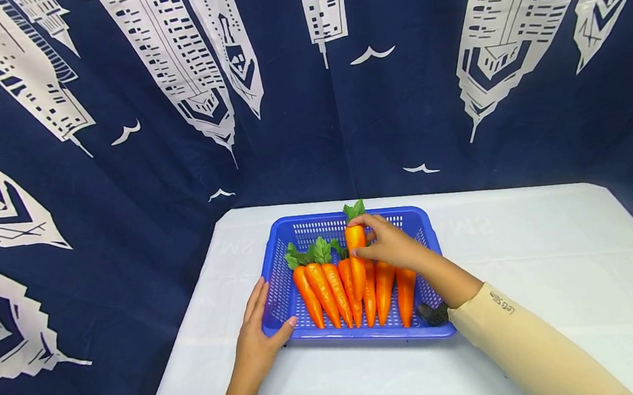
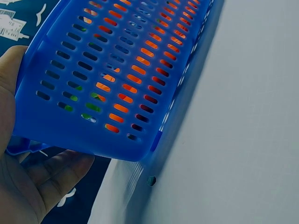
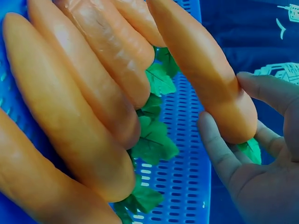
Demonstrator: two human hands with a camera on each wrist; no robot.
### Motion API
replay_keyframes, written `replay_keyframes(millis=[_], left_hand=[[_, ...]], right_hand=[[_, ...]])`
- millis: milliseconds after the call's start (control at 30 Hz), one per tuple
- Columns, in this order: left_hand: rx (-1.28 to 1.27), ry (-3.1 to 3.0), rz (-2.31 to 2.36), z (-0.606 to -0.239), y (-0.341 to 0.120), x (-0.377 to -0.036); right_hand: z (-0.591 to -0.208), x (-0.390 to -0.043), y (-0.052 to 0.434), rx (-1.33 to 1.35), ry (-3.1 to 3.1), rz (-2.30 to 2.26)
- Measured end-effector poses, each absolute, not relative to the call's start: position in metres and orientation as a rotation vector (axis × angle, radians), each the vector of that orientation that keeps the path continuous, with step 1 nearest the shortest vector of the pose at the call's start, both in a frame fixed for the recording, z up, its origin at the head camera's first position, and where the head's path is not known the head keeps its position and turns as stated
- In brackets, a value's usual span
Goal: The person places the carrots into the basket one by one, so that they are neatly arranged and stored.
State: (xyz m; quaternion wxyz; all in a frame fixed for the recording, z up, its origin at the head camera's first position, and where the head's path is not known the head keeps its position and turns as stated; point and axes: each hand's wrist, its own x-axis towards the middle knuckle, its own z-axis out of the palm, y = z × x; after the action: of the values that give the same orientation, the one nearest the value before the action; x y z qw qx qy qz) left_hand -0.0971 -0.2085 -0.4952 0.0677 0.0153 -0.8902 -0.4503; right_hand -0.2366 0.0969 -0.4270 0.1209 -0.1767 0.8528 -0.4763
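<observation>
Orange and plastic-looking, one carrot (image 1: pixel 356 263) is pinched near its leafy top by the right hand (image 1: pixel 392 244), thumb on one side and fingers on the other, as the right wrist view shows at the thick end (image 3: pixel 219 84). It is held tilted above the middle of the row, its tip pointing down among the others, a grip that seems suited to steering the narrow end between its neighbours. Six more carrots (image 1: pixel 325 292) are laid side by side in the blue basket (image 1: pixel 280 239), tips toward the person and green leaves (image 1: pixel 313 252) toward the far wall, so that the row appears packed tightly. The basket's near left corner is gripped by the left hand (image 1: pixel 258 340), thumb hooked over the rim and fingers laid along the outer wall; in the left wrist view the perforated wall (image 2: pixel 107 88) is seen against the palm (image 2: pixel 28 186), apparently to keep the basket from sliding. The basket is set on a white table (image 1: pixel 527 247), near its middle, and a dark blue curtain (image 1: pixel 122 197) printed with white towers is hung behind and around it.
</observation>
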Motion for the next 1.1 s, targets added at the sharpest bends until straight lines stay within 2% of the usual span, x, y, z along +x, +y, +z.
replay_keyframes(millis=[400, 1100], left_hand=[[0.037, -2.676, -1.355, -0.495, -0.208, -0.098], [0.045, -2.728, -1.316, -0.491, -0.208, -0.097]], right_hand=[[-0.443, -0.239, 0.095, -0.585, 2.565, -1.135], [-0.450, -0.237, 0.096, -0.689, 2.576, -0.915]])
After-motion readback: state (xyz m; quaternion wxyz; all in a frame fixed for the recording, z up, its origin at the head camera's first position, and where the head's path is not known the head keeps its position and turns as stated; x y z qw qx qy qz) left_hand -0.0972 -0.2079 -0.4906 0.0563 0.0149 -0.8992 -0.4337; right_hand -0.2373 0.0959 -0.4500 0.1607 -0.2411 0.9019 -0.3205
